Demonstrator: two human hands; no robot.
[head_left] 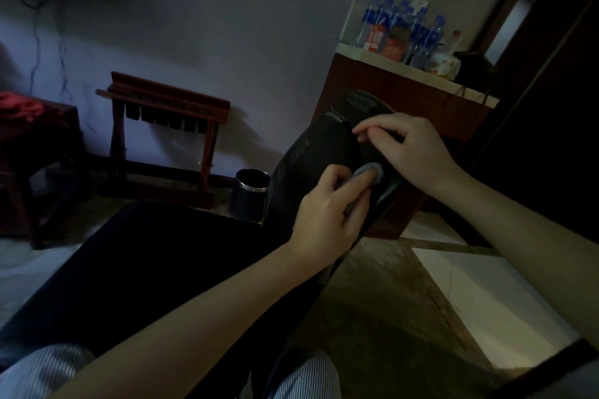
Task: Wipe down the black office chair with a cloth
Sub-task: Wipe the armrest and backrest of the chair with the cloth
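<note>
**Cloth pressed to the black chair in a dim room**

The black office chair [308, 152] fills the middle of the head view, with a curved, glossy part rising toward the upper right and a broad dark surface spreading down to the lower left. The light is poor, so I cannot tell which part of the chair each surface is.

The left hand [327, 214] grasps a small grey cloth [372, 171]. Its fingers are curled round the bunched fabric, and its index finger lies stretched along the top, pressing the cloth against the chair's curved part. Just above the cloth, the right hand [408, 149] holds that same curved part, its fingers bent over the dark surface and its thumb tucked close beside them. The two hands are near each other but do not touch.

Behind the chair stands a wooden cabinet whose pale counter [421, 74] carries a cluster of water bottles [402, 26] with blue caps. Just left of the chair, on the floor, stands a dark round bin [249, 194] with a shiny rim. Farther left of the chair, a wooden rack [165, 126] stands against the wall. Below the chair, at the bottom edge, are the person's knees in striped trousers [304, 376].
</note>
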